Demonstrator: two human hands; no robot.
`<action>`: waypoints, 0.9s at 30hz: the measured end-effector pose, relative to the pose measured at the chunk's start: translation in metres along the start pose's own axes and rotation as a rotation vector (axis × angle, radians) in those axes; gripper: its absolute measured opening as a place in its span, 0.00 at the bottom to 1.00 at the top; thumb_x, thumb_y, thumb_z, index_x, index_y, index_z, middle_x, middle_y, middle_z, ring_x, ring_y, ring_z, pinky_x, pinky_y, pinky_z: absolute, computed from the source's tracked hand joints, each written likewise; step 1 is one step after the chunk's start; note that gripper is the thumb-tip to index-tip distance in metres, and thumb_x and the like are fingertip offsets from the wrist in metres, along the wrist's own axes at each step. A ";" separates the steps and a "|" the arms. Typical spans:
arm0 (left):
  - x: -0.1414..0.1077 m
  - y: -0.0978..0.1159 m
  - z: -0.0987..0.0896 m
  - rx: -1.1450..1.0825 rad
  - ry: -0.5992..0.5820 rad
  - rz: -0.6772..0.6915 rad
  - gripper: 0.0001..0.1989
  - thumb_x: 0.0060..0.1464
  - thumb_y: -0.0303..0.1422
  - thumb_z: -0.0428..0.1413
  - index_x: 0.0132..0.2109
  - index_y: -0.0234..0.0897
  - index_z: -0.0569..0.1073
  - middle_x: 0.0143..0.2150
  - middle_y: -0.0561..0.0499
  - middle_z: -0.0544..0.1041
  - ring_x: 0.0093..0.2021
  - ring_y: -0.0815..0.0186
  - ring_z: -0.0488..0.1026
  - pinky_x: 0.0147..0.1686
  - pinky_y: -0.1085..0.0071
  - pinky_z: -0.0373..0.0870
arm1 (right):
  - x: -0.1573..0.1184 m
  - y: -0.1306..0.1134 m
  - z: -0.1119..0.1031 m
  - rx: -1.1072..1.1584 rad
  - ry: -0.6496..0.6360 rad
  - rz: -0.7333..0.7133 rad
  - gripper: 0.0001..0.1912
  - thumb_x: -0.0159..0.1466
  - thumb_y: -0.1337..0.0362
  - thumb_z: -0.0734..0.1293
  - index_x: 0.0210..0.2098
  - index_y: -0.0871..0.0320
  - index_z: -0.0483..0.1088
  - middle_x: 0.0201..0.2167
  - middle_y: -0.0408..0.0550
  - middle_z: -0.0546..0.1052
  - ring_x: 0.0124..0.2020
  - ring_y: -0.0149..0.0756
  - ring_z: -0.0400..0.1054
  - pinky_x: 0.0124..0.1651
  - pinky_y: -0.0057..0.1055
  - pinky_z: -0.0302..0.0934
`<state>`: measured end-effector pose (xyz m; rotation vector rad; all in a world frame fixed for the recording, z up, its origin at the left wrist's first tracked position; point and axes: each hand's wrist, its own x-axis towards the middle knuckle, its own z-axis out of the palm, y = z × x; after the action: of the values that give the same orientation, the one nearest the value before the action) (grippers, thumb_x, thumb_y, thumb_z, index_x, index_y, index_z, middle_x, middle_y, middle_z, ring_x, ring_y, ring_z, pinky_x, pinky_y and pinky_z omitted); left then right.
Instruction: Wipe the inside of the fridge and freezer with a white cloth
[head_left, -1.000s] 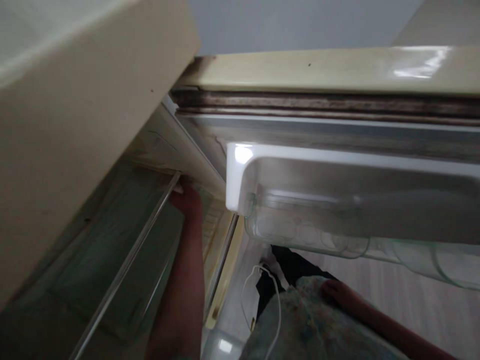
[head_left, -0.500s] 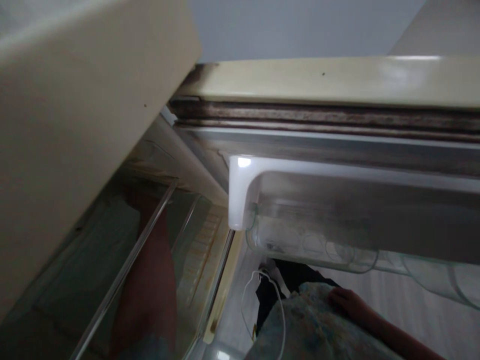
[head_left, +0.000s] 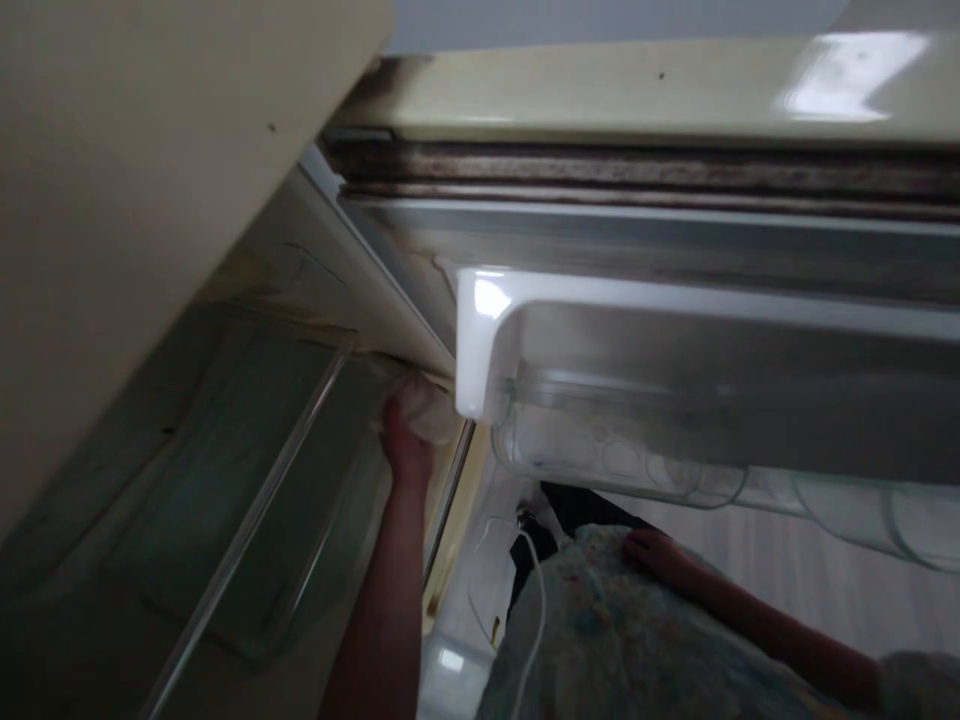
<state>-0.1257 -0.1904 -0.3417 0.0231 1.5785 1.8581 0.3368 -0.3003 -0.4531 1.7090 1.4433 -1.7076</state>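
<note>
- White cloth (head_left: 431, 408), one, is just left of the one open door (head_left: 600, 95).
- Left hand (head_left: 407, 450) is clasped on this cloth.
- Right hand (head_left: 658, 556), below the door, rests on patterned clothing (head_left: 607, 625); its opening I cannot tell.

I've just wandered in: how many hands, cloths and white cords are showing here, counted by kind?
Hands: 2, the left hand and right hand
Cloths: 1, the pale cloth at the left hand
Cords: 1, the white cord
Total: 4
</note>
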 end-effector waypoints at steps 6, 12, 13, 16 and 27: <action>-0.133 -0.035 -0.049 0.007 0.094 -0.300 0.21 0.51 0.35 0.64 0.54 0.45 0.75 0.58 0.47 0.77 0.62 0.55 0.71 0.58 0.60 0.72 | -0.011 -0.053 0.017 0.209 0.000 -0.104 0.28 0.61 0.40 0.64 0.33 0.60 0.75 0.33 0.52 0.78 0.37 0.40 0.71 0.44 0.35 0.62; -0.212 -0.074 -0.078 -0.040 -0.011 -0.651 0.16 0.50 0.39 0.66 0.45 0.40 0.80 0.52 0.37 0.80 0.58 0.47 0.75 0.55 0.54 0.75 | -0.030 -0.157 0.040 1.009 -0.503 -0.215 0.35 0.59 0.36 0.69 0.52 0.57 0.73 0.49 0.53 0.79 0.52 0.42 0.72 0.58 0.40 0.62; -0.216 -0.077 -0.081 -0.046 -0.019 -0.651 0.16 0.49 0.38 0.67 0.46 0.40 0.80 0.52 0.38 0.80 0.58 0.47 0.75 0.55 0.54 0.75 | -0.035 -0.169 0.044 1.031 -0.492 -0.264 0.32 0.58 0.40 0.73 0.51 0.58 0.74 0.48 0.53 0.79 0.50 0.42 0.73 0.56 0.40 0.63; -0.210 -0.072 -0.092 -0.070 -0.052 -0.629 0.16 0.48 0.34 0.69 0.45 0.39 0.80 0.51 0.38 0.80 0.58 0.47 0.75 0.56 0.55 0.74 | -0.048 -0.184 0.052 1.020 -0.369 -0.390 0.26 0.54 0.54 0.79 0.46 0.62 0.75 0.44 0.53 0.81 0.44 0.42 0.76 0.52 0.37 0.66; -0.060 -0.004 -0.166 -0.390 0.298 -0.255 0.09 0.53 0.26 0.55 0.43 0.34 0.71 0.41 0.45 0.76 0.47 0.63 0.77 0.47 0.69 0.79 | -0.066 -0.129 0.020 1.111 -0.118 -0.209 0.26 0.55 0.57 0.79 0.49 0.62 0.74 0.42 0.51 0.82 0.39 0.42 0.78 0.43 0.33 0.71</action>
<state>-0.1497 -0.3639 -0.3637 -0.6255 1.3023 1.9920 0.2378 -0.2875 -0.3462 1.8474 0.5897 -2.9880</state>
